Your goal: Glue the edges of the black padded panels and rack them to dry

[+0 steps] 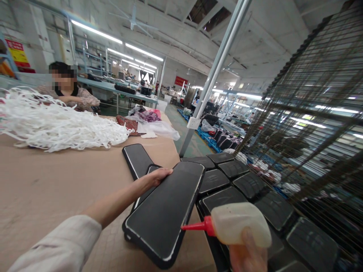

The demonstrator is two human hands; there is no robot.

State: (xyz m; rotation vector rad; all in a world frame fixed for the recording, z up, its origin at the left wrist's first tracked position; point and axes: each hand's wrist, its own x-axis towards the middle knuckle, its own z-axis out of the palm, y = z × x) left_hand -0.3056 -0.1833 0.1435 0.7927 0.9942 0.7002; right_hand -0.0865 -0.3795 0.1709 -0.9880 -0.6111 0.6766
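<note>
My left hand [162, 176] grips the upper left edge of a black rounded rectangular panel [170, 207], fingers hidden beneath it. A thin whitish line runs round the panel's border. In my right hand [248, 251] is a squeeze glue bottle [241, 223], tilted on its side, with cloudy yellowish contents. Its red nozzle [195, 226] points left, and the tip meets the panel's right edge or hovers just over it. Under and behind the held panel lie similar black panels, one of them [137, 156] farther back on the brown tabletop [56, 189].
White cord [65, 121] is heaped at the table's far left, and a person [68, 87] sits behind it. Plastic and coloured cloth [147, 117] lie at the far edge. Several black panels [241, 181] are spread at right, beside a wire rack [312, 105]. A metal post [210, 75] rises behind.
</note>
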